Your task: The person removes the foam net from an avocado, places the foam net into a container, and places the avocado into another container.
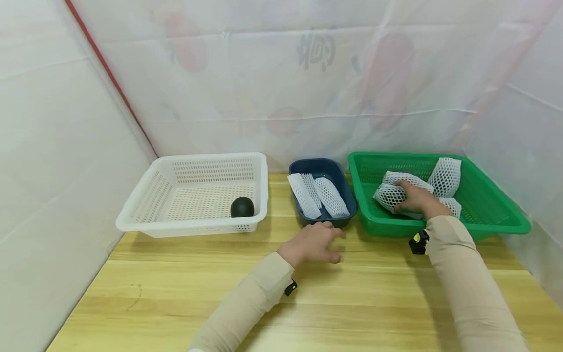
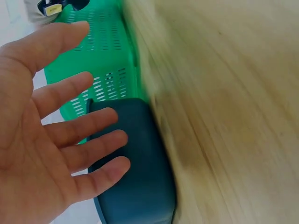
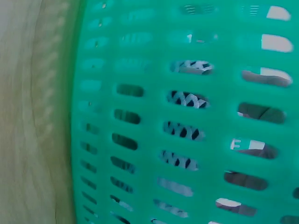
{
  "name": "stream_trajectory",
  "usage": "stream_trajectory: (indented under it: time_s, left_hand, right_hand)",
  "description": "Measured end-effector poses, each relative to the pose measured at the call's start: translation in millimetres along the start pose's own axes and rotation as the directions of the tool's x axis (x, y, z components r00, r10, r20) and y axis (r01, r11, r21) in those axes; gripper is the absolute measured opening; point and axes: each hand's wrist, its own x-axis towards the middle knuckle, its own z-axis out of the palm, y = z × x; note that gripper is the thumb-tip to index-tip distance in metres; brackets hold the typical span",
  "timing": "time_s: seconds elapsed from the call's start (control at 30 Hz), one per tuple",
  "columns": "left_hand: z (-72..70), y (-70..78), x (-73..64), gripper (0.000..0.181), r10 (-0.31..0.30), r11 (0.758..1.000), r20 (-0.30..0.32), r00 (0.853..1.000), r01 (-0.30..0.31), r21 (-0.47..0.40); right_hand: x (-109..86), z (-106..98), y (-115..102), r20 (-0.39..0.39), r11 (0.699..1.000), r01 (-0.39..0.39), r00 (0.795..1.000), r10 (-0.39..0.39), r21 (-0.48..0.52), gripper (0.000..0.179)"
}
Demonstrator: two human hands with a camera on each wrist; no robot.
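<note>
In the head view, my right hand reaches into the green basket. Its thumb and fingers grip a bulging white foam net sleeve among others of the same kind; in the right wrist view the basket's slotted wall hides most of this. My left hand hovers over the wooden table just in front of a small dark blue basin, holding nothing. Its fingers are spread and loosely bent in the left wrist view. Several flatter white foam net sleeves lie in the basin.
At the left stands a white basket with a black ball in its near right corner. Another foam net sleeve leans in the green basket's far right part. A pale sheet hangs behind the containers.
</note>
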Motion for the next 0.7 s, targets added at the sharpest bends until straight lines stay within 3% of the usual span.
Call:
stream_trajectory:
  time_s: [0.23,0.47,0.7]
  left_hand:
    - [1.9,2.1,6.0,0.056,-0.035,0.999,0.116,0.993,0.034,0.010]
    - [0.7,3.2,7.0,0.055,-0.021,1.000,0.104,0.994,0.019,0.017]
    - [-0.8,4.6,6.0,0.054,-0.020,1.000,0.105,0.994,0.019,0.008]
  right_hand:
    - [0.5,1.5,3.9,0.009,0.995,-0.058,0.998,0.059,-0.077,0.086]
    - [-2.8,1.8,1.4,0.020,0.997,-0.081,0.996,0.081,0.000,0.083]
    - [-5.4,2.4,0.0,0.005,0.995,-0.096,0.995,0.096,-0.002,0.080]
